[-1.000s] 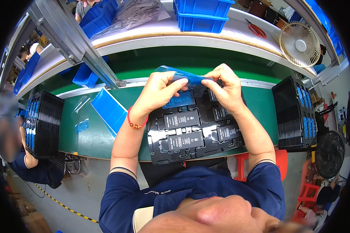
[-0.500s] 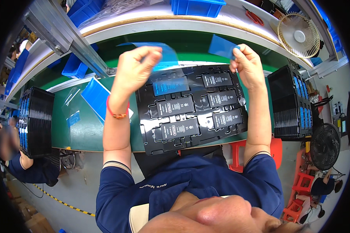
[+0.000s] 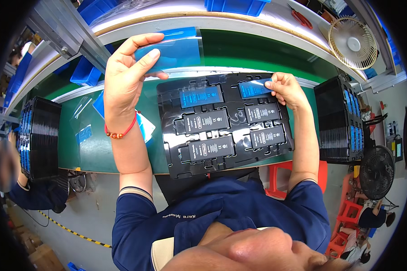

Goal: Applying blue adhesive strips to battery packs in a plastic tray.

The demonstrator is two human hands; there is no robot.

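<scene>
A black moulded tray (image 3: 176,169) lies in front of me with several flat black phone batteries (image 3: 211,149) in its pockets. My left hand (image 3: 130,72) is raised beyond the tray's far left corner, pinching a stack of blue film sheets (image 3: 181,52) between thumb and fingers. At the far right pocket, my right hand (image 3: 287,90) pinches the right end of a small blue film (image 3: 255,89), which lies over the battery there. Another blue film (image 3: 201,96) covers the battery at the far left. The batteries in the two nearer rows have bare black faces.
Stacks of black trays stand on the green table at the left (image 3: 40,140) and right (image 3: 339,119). Left of my tray lie blue film sheets (image 3: 99,105) and clear scraps (image 3: 83,134). A shelf (image 3: 167,21) runs along the back, with red-handled scissors (image 3: 300,16) and a fan (image 3: 353,44).
My right hand came down toward me and laid its blue film over the far right battery. My left hand swung left and outward, its film sheets now facing me flat.
</scene>
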